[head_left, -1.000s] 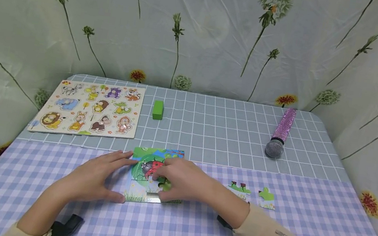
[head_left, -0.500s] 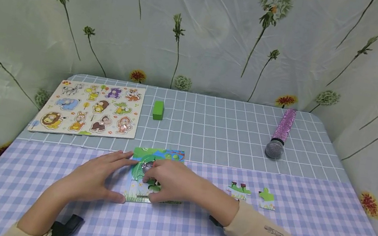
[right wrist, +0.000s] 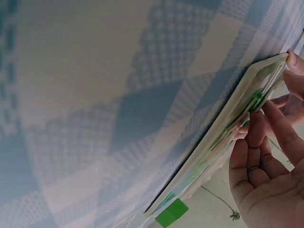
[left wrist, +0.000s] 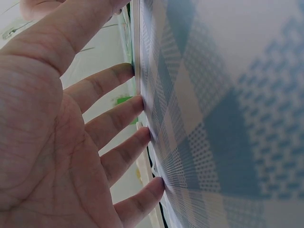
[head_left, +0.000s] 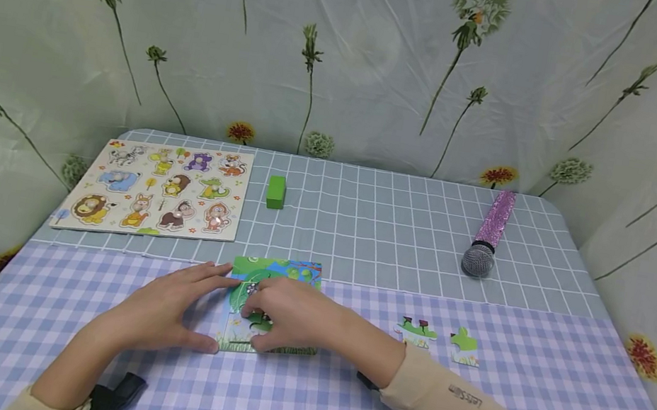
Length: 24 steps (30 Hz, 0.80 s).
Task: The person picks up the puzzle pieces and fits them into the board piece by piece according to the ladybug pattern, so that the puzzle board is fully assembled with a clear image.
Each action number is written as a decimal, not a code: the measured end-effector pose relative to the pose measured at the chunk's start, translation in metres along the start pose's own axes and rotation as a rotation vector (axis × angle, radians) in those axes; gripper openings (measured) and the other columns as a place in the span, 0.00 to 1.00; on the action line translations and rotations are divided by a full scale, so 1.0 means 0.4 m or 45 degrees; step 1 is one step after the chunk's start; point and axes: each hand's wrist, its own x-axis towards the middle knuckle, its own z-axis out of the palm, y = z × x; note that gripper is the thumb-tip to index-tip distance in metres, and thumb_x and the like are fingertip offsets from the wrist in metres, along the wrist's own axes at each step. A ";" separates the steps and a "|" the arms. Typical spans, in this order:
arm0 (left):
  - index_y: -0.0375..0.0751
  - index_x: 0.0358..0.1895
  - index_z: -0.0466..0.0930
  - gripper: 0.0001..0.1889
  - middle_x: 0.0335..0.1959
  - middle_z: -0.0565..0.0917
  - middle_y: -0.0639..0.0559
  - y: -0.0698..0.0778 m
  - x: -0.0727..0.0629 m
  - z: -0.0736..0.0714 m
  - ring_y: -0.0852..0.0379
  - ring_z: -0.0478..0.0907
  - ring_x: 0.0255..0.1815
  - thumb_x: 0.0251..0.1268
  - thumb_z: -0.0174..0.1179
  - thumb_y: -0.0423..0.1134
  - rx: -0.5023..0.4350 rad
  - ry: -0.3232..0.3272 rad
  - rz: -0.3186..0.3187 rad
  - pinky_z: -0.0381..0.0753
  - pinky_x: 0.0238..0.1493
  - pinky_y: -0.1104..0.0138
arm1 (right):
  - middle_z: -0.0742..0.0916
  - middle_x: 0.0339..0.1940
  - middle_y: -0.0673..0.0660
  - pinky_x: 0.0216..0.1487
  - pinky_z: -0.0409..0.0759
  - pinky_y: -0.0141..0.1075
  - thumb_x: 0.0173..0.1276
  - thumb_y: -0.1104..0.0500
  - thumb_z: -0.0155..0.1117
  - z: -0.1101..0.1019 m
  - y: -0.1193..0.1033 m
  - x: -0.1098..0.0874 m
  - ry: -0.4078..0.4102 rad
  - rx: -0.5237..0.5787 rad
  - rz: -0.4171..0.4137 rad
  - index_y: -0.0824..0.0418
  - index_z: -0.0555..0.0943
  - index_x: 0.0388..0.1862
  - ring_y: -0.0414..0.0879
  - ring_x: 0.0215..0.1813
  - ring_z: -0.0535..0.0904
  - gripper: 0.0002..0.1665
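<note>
A curtained-off play table (head_left: 402, 231): dandelion-print drapes (head_left: 377, 98) behind, checked cloth (head_left: 245, 407), animal puzzle board (head_left: 154, 190)

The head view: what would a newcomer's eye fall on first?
Probably the two hands at the near middle of the table: the right hand pinches a green piece over the colourful picture puzzle, while the left hand touches its left edge. Then the glittery purple microphone at the back right, and the cartoon animal board at the back left.
</note>
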 end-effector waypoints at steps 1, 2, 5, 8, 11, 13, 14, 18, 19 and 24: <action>0.56 0.77 0.75 0.50 0.84 0.70 0.44 0.000 0.000 0.000 0.31 0.67 0.82 0.48 0.82 0.67 0.000 0.000 0.000 0.71 0.74 0.32 | 0.91 0.47 0.46 0.47 0.78 0.24 0.66 0.51 0.78 0.001 0.000 0.002 -0.005 -0.003 0.000 0.54 0.92 0.55 0.35 0.45 0.79 0.20; 0.56 0.77 0.75 0.50 0.84 0.70 0.44 0.001 0.000 0.000 0.31 0.67 0.82 0.48 0.82 0.67 -0.002 0.001 0.002 0.71 0.74 0.32 | 0.92 0.47 0.46 0.49 0.78 0.24 0.66 0.51 0.78 0.001 -0.001 0.003 -0.008 -0.008 0.001 0.54 0.92 0.55 0.35 0.46 0.80 0.20; 0.56 0.77 0.75 0.50 0.83 0.70 0.44 0.002 0.000 -0.001 0.31 0.67 0.82 0.48 0.82 0.66 -0.003 0.003 0.007 0.71 0.74 0.32 | 0.92 0.50 0.45 0.53 0.80 0.25 0.66 0.50 0.78 0.004 -0.003 0.008 -0.016 -0.028 0.005 0.52 0.92 0.55 0.35 0.51 0.82 0.20; 0.56 0.77 0.75 0.50 0.83 0.70 0.44 0.002 0.000 -0.001 0.31 0.67 0.82 0.48 0.82 0.66 0.000 0.004 0.008 0.71 0.74 0.32 | 0.92 0.51 0.45 0.54 0.82 0.26 0.65 0.50 0.78 0.007 -0.005 0.011 -0.021 -0.045 0.010 0.51 0.92 0.55 0.35 0.53 0.84 0.20; 0.56 0.77 0.75 0.50 0.84 0.69 0.44 0.002 0.000 0.000 0.31 0.67 0.82 0.48 0.81 0.67 0.000 0.000 0.004 0.71 0.74 0.32 | 0.92 0.51 0.45 0.54 0.82 0.26 0.64 0.50 0.78 0.008 -0.006 0.014 -0.022 -0.050 0.014 0.51 0.92 0.55 0.35 0.52 0.84 0.20; 0.56 0.77 0.75 0.51 0.84 0.69 0.44 0.001 0.001 0.000 0.31 0.67 0.82 0.48 0.81 0.67 -0.003 -0.003 0.003 0.71 0.74 0.32 | 0.92 0.50 0.45 0.54 0.82 0.26 0.64 0.50 0.78 0.008 -0.008 0.015 -0.023 -0.051 0.014 0.52 0.92 0.54 0.35 0.52 0.84 0.20; 0.56 0.77 0.75 0.51 0.84 0.69 0.44 0.001 0.001 0.001 0.31 0.67 0.82 0.48 0.81 0.67 -0.004 -0.004 0.002 0.71 0.74 0.32 | 0.92 0.50 0.45 0.54 0.82 0.26 0.64 0.50 0.78 0.008 -0.009 0.016 -0.024 -0.054 0.013 0.52 0.93 0.54 0.34 0.51 0.84 0.20; 0.56 0.77 0.75 0.50 0.84 0.69 0.44 0.001 0.000 0.002 0.31 0.67 0.82 0.48 0.81 0.67 -0.008 -0.010 -0.002 0.71 0.74 0.32 | 0.92 0.47 0.45 0.54 0.81 0.26 0.64 0.51 0.79 0.007 -0.012 0.018 -0.022 -0.073 0.004 0.52 0.93 0.54 0.34 0.48 0.82 0.19; 0.56 0.77 0.75 0.50 0.84 0.69 0.44 0.001 0.000 0.002 0.31 0.67 0.82 0.48 0.81 0.68 -0.008 -0.010 -0.002 0.71 0.74 0.32 | 0.92 0.46 0.44 0.53 0.80 0.26 0.64 0.51 0.79 0.007 -0.013 0.019 -0.021 -0.078 0.002 0.52 0.93 0.54 0.34 0.48 0.82 0.19; 0.56 0.77 0.75 0.50 0.84 0.70 0.44 0.001 -0.001 0.002 0.31 0.67 0.82 0.48 0.81 0.68 -0.004 -0.003 0.005 0.71 0.73 0.32 | 0.92 0.45 0.44 0.53 0.80 0.25 0.63 0.51 0.79 0.007 -0.015 0.020 -0.023 -0.078 0.005 0.52 0.93 0.53 0.34 0.46 0.81 0.19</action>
